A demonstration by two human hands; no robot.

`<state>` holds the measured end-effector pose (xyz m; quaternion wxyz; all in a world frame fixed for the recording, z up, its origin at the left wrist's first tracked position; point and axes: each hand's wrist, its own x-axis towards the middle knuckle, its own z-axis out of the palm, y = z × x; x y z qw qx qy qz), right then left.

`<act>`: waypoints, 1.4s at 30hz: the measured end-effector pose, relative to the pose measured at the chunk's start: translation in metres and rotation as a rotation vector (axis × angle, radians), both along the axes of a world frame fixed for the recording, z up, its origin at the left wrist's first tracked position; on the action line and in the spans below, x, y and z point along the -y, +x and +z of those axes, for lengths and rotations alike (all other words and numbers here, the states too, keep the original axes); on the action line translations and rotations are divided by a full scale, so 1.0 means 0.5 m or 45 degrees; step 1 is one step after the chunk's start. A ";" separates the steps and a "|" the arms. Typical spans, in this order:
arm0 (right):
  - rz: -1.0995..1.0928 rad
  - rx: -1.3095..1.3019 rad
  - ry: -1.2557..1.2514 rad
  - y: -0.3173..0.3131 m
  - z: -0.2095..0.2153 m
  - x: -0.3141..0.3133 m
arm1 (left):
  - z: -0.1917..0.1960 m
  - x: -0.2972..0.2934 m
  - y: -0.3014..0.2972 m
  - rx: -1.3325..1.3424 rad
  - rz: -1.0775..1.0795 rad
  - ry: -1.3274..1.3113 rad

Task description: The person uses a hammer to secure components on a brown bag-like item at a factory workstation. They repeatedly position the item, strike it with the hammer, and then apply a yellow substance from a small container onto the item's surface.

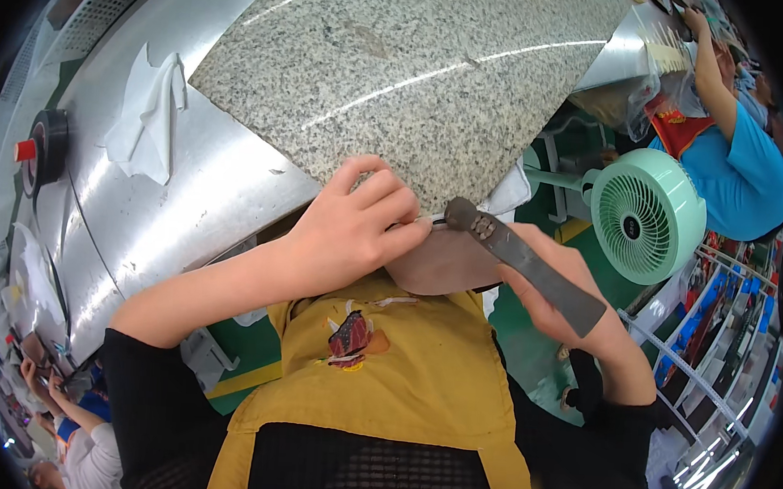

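At the stone slab's near end: a flat, brownish-pink piece [448,264] sits between the person's two hands, its upper edge beside the speckled stone slab [410,84], its lower edge just above or against the mustard apron [384,361]; which, I cannot tell.
Left hand [362,216]: fingers bent and drawn together, thumb and forefinger pinching the upper left edge of the piece; the underside of that hold is hidden.
Right hand [551,281]: fingers closed around a dark grey hammer [533,271], partly hidden behind it; whether the thumb also touches the piece is unclear.
Hammer angle: slanted, with its knobbed head close to the piece's upper edge and its flared end toward the right forearm; contact between head and piece cannot be made out.
Done: the piece is gripped at the stone and the tool is in hand, so the work looks set up and probably under way.
Left: the upper edge, by the hammer head, seems to be the part in hand; how much of it is finished does not show.
Off to the left: a white cloth scrap [153,118] lies on the metal table [208,170], apart from both hands.
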<state>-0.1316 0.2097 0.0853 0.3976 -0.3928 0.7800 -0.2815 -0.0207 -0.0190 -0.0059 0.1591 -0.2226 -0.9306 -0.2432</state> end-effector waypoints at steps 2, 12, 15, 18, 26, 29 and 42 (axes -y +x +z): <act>0.013 -0.244 -0.208 0.004 0.001 0.000 | 0.002 0.001 0.001 -0.064 -0.018 -0.074; 0.078 -0.224 -0.130 -0.001 0.019 0.025 | -0.016 0.003 -0.002 -0.235 -0.023 -0.065; 0.243 -0.311 -0.037 0.010 -0.010 0.023 | -0.004 -0.011 0.012 -0.218 0.043 -0.149; 0.235 -0.309 0.027 0.019 -0.010 0.024 | 0.005 0.004 0.008 0.013 0.082 -0.009; -0.015 -0.243 -0.240 0.025 0.006 0.028 | -0.001 0.003 0.024 -0.205 0.013 -0.224; 0.057 -0.256 -0.200 0.033 -0.011 0.028 | -0.001 0.007 0.017 -0.238 -0.029 -0.215; 0.224 -0.370 -0.038 0.043 -0.022 0.042 | 0.012 0.017 0.021 0.188 0.130 0.165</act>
